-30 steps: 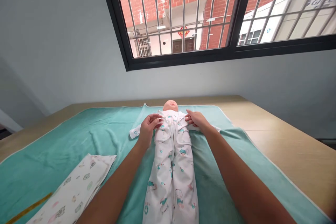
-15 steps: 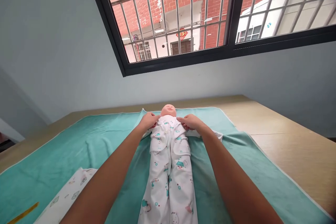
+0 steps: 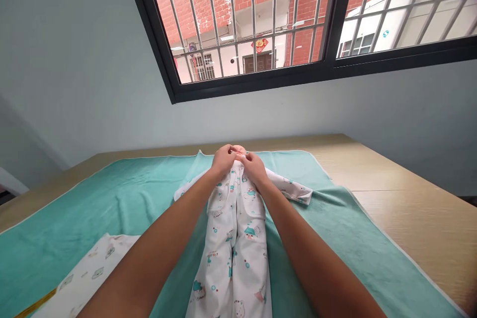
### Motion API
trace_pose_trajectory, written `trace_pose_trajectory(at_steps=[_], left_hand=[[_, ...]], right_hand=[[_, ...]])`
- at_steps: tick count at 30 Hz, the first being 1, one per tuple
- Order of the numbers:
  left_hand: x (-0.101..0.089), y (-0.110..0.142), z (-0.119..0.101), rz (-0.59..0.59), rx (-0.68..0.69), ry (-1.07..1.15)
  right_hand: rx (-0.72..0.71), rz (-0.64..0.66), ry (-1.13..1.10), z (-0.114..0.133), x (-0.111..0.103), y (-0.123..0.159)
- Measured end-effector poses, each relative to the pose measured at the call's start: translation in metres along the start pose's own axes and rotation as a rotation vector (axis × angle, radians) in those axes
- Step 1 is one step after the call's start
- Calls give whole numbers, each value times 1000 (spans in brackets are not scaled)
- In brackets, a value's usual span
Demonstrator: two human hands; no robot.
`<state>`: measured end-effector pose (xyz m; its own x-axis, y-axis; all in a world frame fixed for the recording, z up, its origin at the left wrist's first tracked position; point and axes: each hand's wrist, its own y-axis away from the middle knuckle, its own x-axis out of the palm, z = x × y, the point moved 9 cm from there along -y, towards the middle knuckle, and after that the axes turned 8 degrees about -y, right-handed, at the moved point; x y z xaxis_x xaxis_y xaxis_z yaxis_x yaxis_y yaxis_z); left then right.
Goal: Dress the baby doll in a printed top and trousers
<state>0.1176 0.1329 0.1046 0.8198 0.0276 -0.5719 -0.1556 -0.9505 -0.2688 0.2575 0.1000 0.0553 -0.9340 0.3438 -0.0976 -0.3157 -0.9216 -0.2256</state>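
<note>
A baby doll [image 3: 238, 149] lies on its back on a teal towel [image 3: 112, 198], dressed in a white printed romper [image 3: 234, 238]. My left hand [image 3: 222, 159] and my right hand [image 3: 253, 166] meet at the doll's neck, fingers pinched on the romper's collar. The two hands hide most of the doll's head. The romper's sleeves spread out to either side.
The towel covers a wooden table [image 3: 402, 194] that stands against a grey wall under a barred window [image 3: 290, 20]. A folded printed cloth [image 3: 82, 283] lies at the front left, with a yellow strip [image 3: 35, 304] beside it.
Both hands have moved inward from the doll's shoulders to meet at the collar under its chin. The camera has shifted slightly.
</note>
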Motion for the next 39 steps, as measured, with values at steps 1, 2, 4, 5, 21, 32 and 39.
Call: trace_pose_trajectory(at_steps=[1,2,4,5,21,32,39], left_hand=[[5,2,-2,13,9,13],[9,4,-3,24,16,29],[12,12,-4,30,28,57],[11,17,-4,27,31,69],[-14,187,-14,47,434,-440],[-36,196,-20,-238,582,-728],[-24,211,-26,-141,713,-761]], right_hand=[[-11,3,14,2,2,1],[-20,4,28,4,3,1],[-24,5,46,7,4,3],[-22,11,50,9,4,3],[-184,438,300,33,44,18],[-218,415,393,38,49,30],[-180,363,372,27,48,25]])
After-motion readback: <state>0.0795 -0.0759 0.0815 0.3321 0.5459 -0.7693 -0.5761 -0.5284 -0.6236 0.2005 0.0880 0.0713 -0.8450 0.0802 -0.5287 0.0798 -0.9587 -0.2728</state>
